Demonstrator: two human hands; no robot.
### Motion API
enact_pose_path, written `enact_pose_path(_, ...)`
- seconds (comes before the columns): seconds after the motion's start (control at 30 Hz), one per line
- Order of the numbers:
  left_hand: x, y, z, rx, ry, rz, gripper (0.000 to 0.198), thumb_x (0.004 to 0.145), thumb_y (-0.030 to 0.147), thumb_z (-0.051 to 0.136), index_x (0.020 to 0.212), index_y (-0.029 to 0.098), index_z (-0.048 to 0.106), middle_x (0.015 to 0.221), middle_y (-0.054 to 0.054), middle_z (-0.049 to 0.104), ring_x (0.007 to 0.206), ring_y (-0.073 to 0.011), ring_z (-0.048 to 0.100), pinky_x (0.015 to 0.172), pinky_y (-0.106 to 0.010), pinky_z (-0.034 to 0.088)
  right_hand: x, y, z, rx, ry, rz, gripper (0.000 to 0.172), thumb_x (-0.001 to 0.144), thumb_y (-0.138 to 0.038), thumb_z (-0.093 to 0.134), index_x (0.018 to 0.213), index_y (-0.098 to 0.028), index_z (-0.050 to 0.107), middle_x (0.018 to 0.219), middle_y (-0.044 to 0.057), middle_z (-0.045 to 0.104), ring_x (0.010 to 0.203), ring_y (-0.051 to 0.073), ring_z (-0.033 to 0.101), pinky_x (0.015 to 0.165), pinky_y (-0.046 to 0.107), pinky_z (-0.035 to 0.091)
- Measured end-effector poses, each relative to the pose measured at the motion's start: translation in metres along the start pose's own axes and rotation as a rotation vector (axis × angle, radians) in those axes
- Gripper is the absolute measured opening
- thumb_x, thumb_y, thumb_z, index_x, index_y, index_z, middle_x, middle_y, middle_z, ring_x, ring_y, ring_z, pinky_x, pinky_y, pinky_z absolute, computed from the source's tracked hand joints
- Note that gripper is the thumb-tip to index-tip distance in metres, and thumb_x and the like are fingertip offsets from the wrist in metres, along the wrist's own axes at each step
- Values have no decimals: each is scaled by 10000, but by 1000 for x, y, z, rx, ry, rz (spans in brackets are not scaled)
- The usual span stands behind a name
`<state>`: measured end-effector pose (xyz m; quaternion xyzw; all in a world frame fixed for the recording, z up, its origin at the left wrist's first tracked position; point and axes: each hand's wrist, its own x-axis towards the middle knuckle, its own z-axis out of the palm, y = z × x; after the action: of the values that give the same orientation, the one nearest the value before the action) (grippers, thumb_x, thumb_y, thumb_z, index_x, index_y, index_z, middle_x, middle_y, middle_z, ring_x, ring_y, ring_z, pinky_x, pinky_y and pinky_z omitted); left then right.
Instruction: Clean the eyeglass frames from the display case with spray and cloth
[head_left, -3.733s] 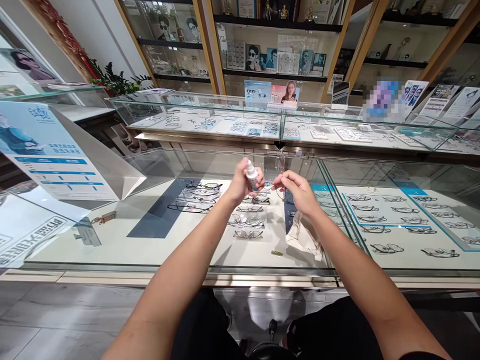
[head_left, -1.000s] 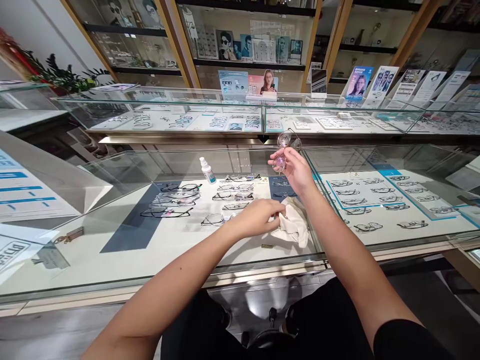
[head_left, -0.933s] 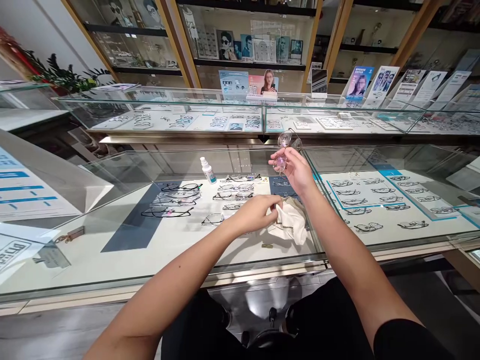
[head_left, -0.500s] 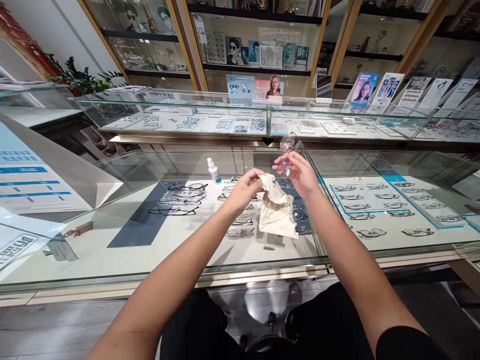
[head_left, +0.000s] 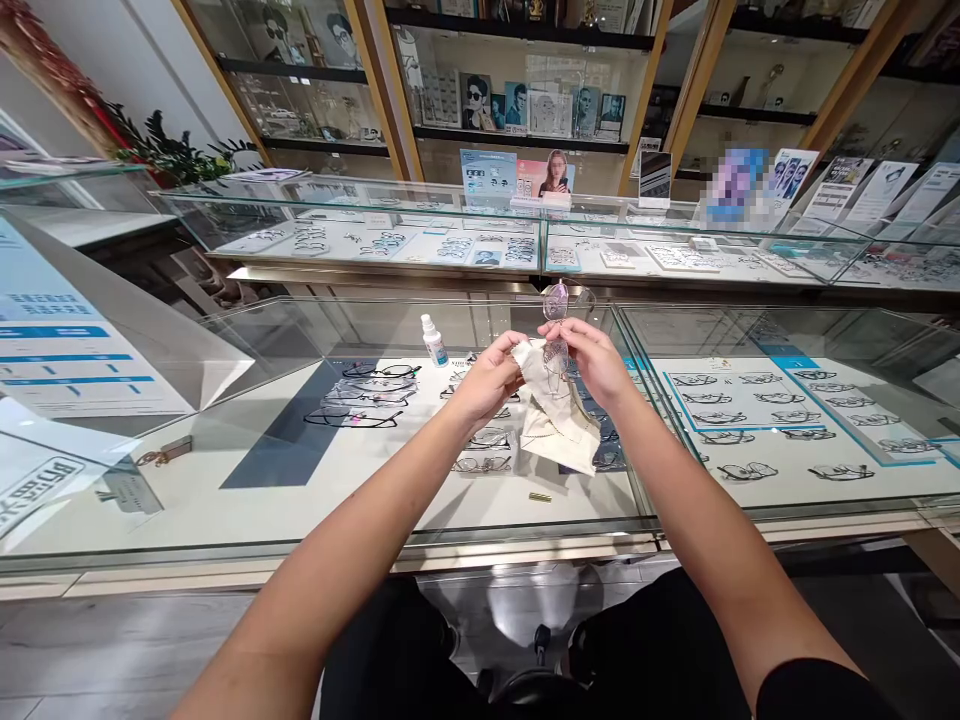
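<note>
Over the glass counter, my left hand [head_left: 491, 378] is closed on the upper corner of a cream cleaning cloth [head_left: 559, 430], which hangs down in loose folds. My right hand [head_left: 592, 355] pinches a pair of thin-rimmed eyeglasses [head_left: 556, 300] near the middle of the frame. The glasses are turned on end, one lens above the fingers and the other below, in front of the cloth. A pinkish sheen shows on the upper lens. Beyond my left hand, a white spray bottle [head_left: 433, 342] stands upright on the counter.
Inside the glass counter [head_left: 300, 545] lie rows of eyeglasses, among them dark frames [head_left: 360, 395] at left and more [head_left: 748, 470] at right. A small brass-coloured piece [head_left: 540, 497] lies near the front. A large folded sign [head_left: 90, 330] stands at left. Another display case [head_left: 420, 262] runs behind.
My right hand has moved left and slightly down, bringing the glasses from beside the cloth to in front of it. The glasses have turned. My left hand keeps its hold on the cloth.
</note>
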<state>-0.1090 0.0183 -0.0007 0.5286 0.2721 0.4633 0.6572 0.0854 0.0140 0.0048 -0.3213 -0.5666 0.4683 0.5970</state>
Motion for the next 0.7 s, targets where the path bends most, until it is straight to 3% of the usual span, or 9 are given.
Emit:
enact_pose_path(0.13, -1, -3, 1, 69, -67, 90, 540, 805, 610, 937, 942, 242, 568, 738, 69, 481, 646, -102, 419, 650, -240, 391, -2, 7, 7, 20, -10, 3, 287, 871, -562, 857, 857, -278, 821, 1103, 36, 813, 1255, 263, 704, 1166, 384, 522)
enact_pose_path(0.23, -1, -5, 3, 122, -60, 169, 581, 840, 713, 897, 977, 241, 588, 739, 65, 481, 643, -108, 388, 633, -253, 349, -3, 11, 12, 63, -18, 18, 278, 868, -556, 866, 868, -281, 817, 1100, 32, 803, 1220, 250, 710, 1153, 372, 534)
enact_pose_path(0.5, 2, -12, -3, 177, 97, 225, 596, 849, 598, 913, 1159, 261, 530, 709, 75, 598, 604, -119, 448, 621, -269, 311, -3, 9, 9, 6, 50, -20, 259, 908, -533, 820, 850, -281, 799, 1120, 29, 800, 1236, 253, 689, 1192, 394, 498)
enact_pose_path(0.7, 8, -15, -8, 131, 152, 254, 632, 825, 586, 944, 1204, 236, 578, 757, 35, 709, 664, -142, 568, 657, -268, 385, 0, 11, 6, -15, 86, -28, 278, 879, -547, 841, 838, -275, 803, 1118, 31, 797, 1210, 260, 685, 1137, 386, 500)
